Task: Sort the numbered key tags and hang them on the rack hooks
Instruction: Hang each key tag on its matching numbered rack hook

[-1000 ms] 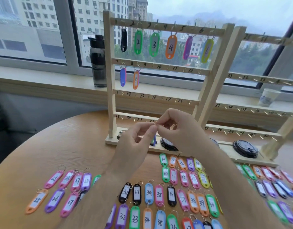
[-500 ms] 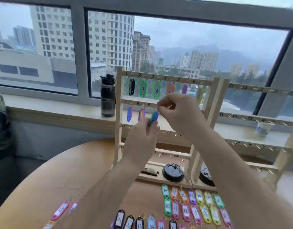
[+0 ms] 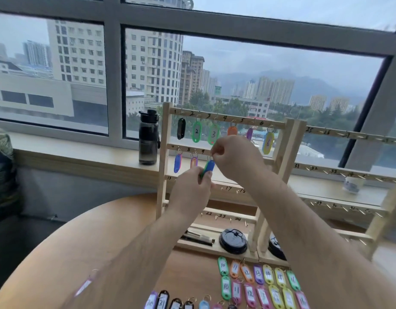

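Note:
A wooden rack (image 3: 163, 152) with numbered hook rails stands on the round table. Its top rail carries tags at hooks 1 to 6; two tags hang at hooks 7 and 8 on the second rail. My left hand (image 3: 192, 190) holds the bottom of a blue key tag (image 3: 209, 167) just under the mark 9. My right hand (image 3: 235, 155) pinches that tag's ring at the second rail. Whether the ring sits on the hook is hidden by my fingers. Rows of numbered tags (image 3: 259, 279) lie on the table in front.
A second rack (image 3: 348, 133) stands to the right. A dark water bottle (image 3: 148, 137) and a paper cup (image 3: 351, 185) sit on the window sill. Two black lids (image 3: 233, 240) and a pen lie on the rack bases. The table edge curves away at left.
Both hands rose from low over the table to the rack's second rail with the blue tag. My view tilted upward, so most table tags dropped out of sight.

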